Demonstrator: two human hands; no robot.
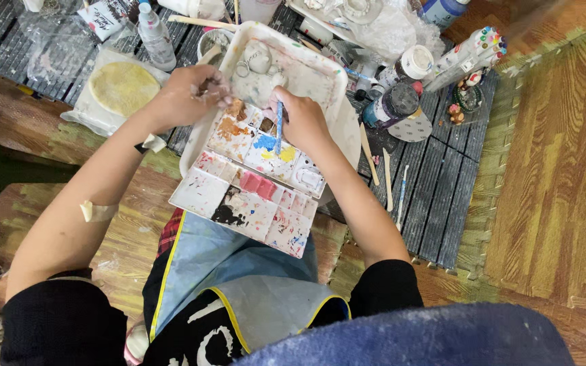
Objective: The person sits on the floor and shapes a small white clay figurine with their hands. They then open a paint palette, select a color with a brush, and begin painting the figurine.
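Observation:
My left hand (pixel 188 95) is closed around a small greyish clay piece (pixel 208 87) at the left rim of a white tray (pixel 327 71). My right hand (pixel 303 118) grips a thin light-blue brush (pixel 279 129), its tip down over the blue and yellow wells of a paint-smeared white palette (pixel 201 193). The palette rests on my lap and against the tray. Inside the tray lie pale clay pieces and rings (pixel 256 57).
A round yellow disc in plastic (pixel 123 87) lies left. A spray bottle (pixel 155 37), dark paint jar (pixel 391 105), white-capped jar (pixel 412 64), marker set (pixel 473 51), small figurine (pixel 466 95) and wooden sticks (pixel 369 152) sit on a dark slatted mat (pixel 435 196). Wood floor lies right.

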